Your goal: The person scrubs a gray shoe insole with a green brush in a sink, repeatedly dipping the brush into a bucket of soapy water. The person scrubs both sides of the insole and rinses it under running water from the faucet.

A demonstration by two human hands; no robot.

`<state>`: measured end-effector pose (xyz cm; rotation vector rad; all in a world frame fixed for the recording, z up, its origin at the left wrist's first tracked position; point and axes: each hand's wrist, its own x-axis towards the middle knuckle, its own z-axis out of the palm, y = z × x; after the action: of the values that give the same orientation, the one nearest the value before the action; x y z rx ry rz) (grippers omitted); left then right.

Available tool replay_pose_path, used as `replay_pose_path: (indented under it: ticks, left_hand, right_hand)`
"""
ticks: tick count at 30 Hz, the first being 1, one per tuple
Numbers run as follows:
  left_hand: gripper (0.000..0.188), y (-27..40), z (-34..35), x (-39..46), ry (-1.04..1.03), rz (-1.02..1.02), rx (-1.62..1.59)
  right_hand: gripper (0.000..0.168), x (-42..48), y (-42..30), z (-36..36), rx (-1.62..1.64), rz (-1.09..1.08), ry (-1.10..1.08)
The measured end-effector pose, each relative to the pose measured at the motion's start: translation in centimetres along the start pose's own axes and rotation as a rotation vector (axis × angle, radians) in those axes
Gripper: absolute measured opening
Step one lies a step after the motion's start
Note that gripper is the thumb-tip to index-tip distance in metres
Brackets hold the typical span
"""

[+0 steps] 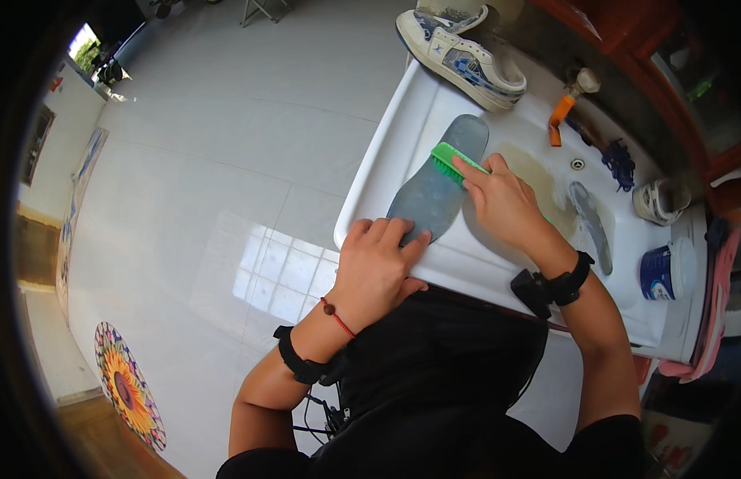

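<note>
A grey-blue shoe insole lies on the left ledge of a white ceramic sink. My left hand presses its near end against the ledge, fingers on top and thumb below the rim. In my right hand is a green scrubbing brush, its bristles down on the middle of the insole. A second insole rests in the basin, wet and partly under cloudy water.
A white and blue sneaker stands on the sink's far left corner; its mate sits on the right edge. Dark shoelaces, an orange spout and a blue-and-white tub line the right side. A sunflower mat lies on the floor.
</note>
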<state>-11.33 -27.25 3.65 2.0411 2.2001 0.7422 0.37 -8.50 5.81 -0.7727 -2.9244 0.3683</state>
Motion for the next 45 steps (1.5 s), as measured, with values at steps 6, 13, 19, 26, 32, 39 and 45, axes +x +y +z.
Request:
replay_pose_path:
  ticks: [6,13,19,26,32,39,45]
  left_hand:
    - [0.063,-0.8,1.1,-0.7,0.116,0.053,0.009]
    - [0.06,-1.0,1.1,-0.8,0.091,0.065,-0.009]
    - [0.06,-1.4,1.3,-1.0,0.15,0.093,0.014]
    - [0.059,-1.0,1.7,-1.1,0.169,0.089,0.033]
    - [0.059,-1.1,1.6,-1.2,0.158,0.067,0.031]
    - [0.059,-1.0,1.6,-1.1,0.176,0.069,0.019]
    - [0.058,-0.9,1.7,-1.3,0.173,0.071,0.023]
  right_hand:
    - [0.039,-2.6,-3.4,0.8,-0.062,-0.238,-0.102]
    - [0.038,-2.2,-4.1,0.9,-0.08,-0.173,-0.078]
    - [0.041,0.0,-2.5,0.8,-0.099,-0.123,-0.013]
    - [0.041,0.5,-2.0,0.3,-0.094,0.034,-0.04]
    - [0.041,-1.0,-3.7,0.7,-0.07,-0.084,-0.106]
    - [0.045,-2.5,-4.3,1.5,-0.031,-0.181,-0.154]
    - [0.042,-0.1,-3.3,0.3,-0.155,-0.02,-0.109]
